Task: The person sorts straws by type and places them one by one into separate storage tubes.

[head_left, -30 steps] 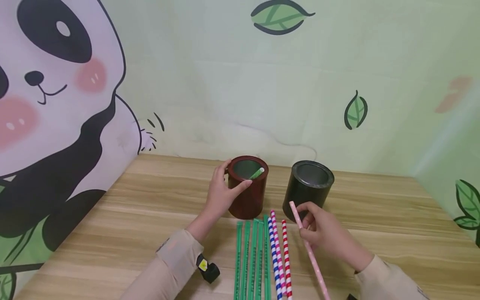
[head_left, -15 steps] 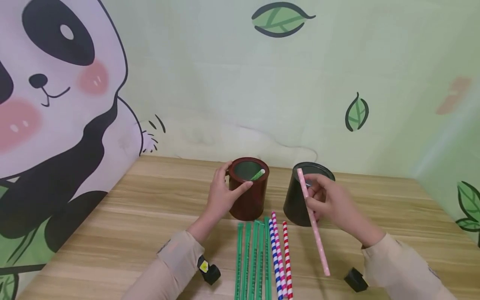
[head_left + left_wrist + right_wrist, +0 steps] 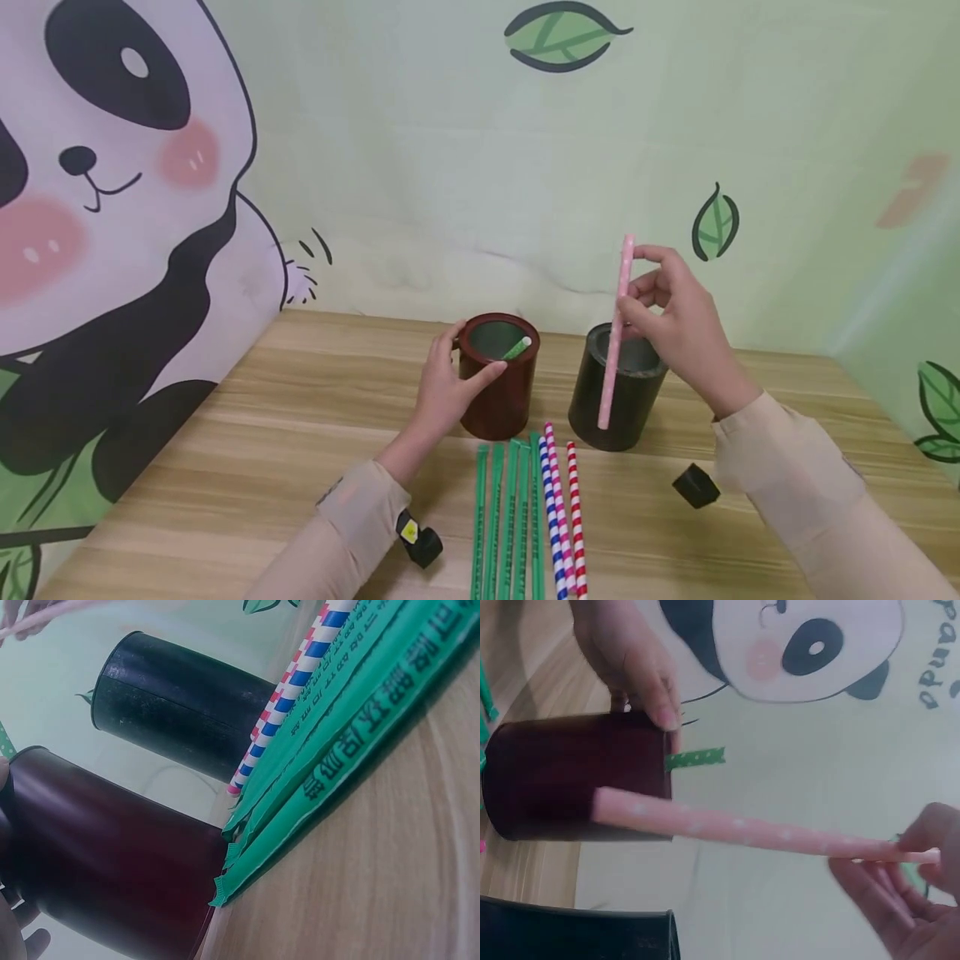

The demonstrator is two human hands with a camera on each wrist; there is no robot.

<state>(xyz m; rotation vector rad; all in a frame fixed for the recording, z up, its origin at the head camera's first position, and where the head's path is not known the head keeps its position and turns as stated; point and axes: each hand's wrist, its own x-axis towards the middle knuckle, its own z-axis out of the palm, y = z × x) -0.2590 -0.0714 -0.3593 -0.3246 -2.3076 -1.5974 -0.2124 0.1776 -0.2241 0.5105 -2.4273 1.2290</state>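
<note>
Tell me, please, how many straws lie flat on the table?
7 visible: four green wrapped straws side by side, then a blue-white, a pink-white and a red-white one, all in front of the two cans. Their near ends leave the frame, so more may be hidden.

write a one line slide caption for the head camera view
Right hand holds a pink straw upright over the black can; left hand grips the brown can.

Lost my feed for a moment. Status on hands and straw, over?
Left hand grips brown can. Right hand pinches pink straw, upright before black can. Nothing blocking the opening.
</note>
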